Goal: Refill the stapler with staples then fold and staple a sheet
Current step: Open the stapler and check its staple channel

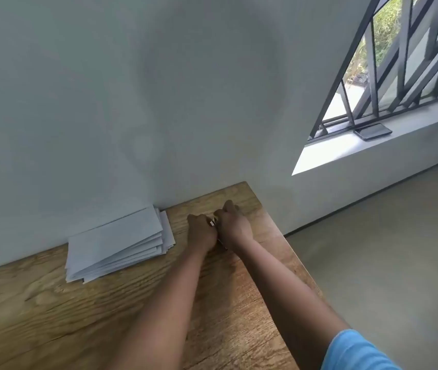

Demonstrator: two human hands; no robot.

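**Wooden table against a pale wall**

A wooden table (52,316) with a strong, wavy grain fills the lower left and centre of the frame. Its far edge meets the pale wall, and its right edge runs diagonally from the upper centre down toward the lower right, with the beige floor (386,249) beyond it.

A stack of white folded sheets (118,243) lies directly on the tabletop at centre left, its far end touching the wall. The sheets are fanned unevenly, their edges stepped along the near and right sides.

The rest of the wood in the lower left shows bare grain.
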